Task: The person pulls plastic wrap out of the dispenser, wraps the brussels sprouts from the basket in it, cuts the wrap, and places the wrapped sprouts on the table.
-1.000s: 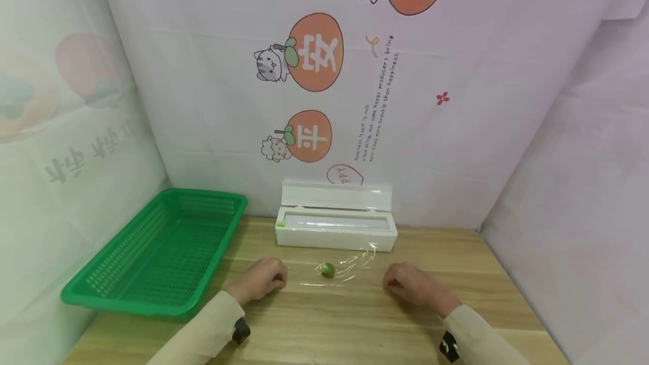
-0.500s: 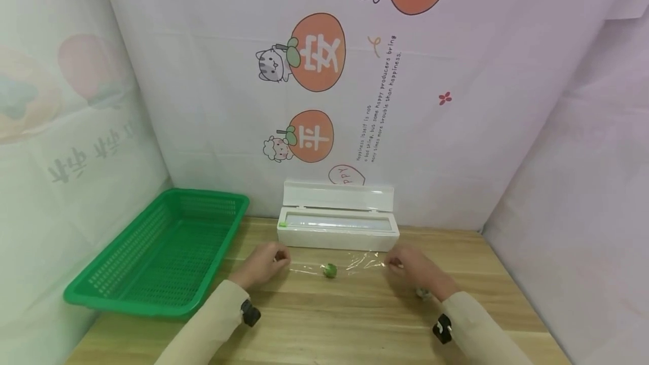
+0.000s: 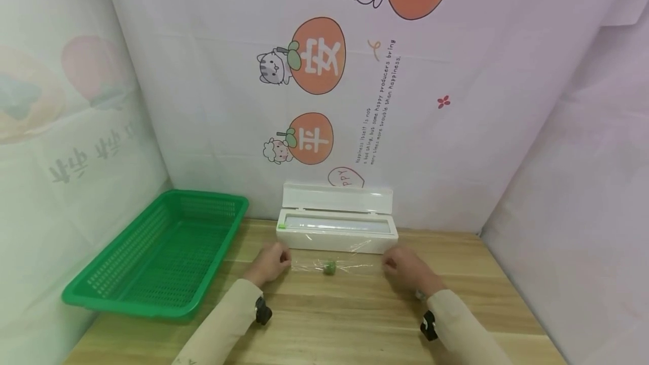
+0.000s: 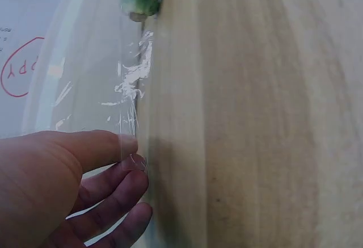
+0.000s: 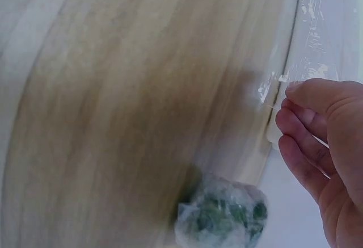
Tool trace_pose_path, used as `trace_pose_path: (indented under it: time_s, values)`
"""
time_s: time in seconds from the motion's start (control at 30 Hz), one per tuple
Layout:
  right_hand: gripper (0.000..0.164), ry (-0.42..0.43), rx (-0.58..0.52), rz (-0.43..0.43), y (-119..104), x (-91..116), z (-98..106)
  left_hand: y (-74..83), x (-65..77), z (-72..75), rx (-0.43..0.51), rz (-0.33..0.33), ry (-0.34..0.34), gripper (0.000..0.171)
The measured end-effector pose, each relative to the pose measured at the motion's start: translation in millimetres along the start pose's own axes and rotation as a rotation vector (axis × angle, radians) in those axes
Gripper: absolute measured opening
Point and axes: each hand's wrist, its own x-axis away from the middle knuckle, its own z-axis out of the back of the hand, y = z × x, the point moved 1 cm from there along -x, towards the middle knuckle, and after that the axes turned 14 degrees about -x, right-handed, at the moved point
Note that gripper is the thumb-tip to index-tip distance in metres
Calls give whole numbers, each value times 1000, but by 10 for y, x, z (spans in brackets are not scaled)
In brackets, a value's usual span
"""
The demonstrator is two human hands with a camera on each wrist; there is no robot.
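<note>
Left grip (image 3: 270,262) and right grip (image 3: 408,266) pinch plastic wrap (image 4: 134,78); Brussels sprout (image 3: 329,268) between, at left's three o'clock, right's nine o'clock.

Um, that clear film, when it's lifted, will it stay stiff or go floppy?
The clear film will probably flop and wrinkle: creases show in it between the left hand and the right hand. It is likely very light, as it looks thin and the table shows through.
</note>
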Motion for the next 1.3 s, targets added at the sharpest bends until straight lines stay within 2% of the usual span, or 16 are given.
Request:
trace_pose_path:
  time_s: [0.17, 0.3, 0.53, 0.67, 0.8, 0.93, 1.03, 1.2, 1.3]
  values:
    - [17, -14, 22, 52, 2, 4, -50, 25, -2, -17, -40, 36, -13, 21]
    - [15, -14, 45, 56, 15, 22, -65, 47, -5, -12, -66, 28, -20, 23]
    - [9, 1, 51, -53, 88, 99, 9, 95, 15, 53, -61, 0, -16, 23]
    - [13, -4, 22, -135, 120, 156, 98, 96, 26, 87, -81, -29, -15, 20]
    - [17, -21, -5, -164, 83, 186, 181, 75, 44, 116, -102, -31, -24, 14]
    - [9, -19, 13, -95, -49, 157, 251, 61, 34, 176, -106, -6, -17, 12]
    - [3, -16, 64, 13, -188, 94, 240, 95, 13, 216, -120, -35, 10, 12]
    - [12, -36, 125, 130, -411, -49, 82, 309, -25, 222, -108, -199, 32, 1]
    - [17, -68, 95, 157, -558, -152, -33, 476, -32, 175, -66, -278, 13, 11]
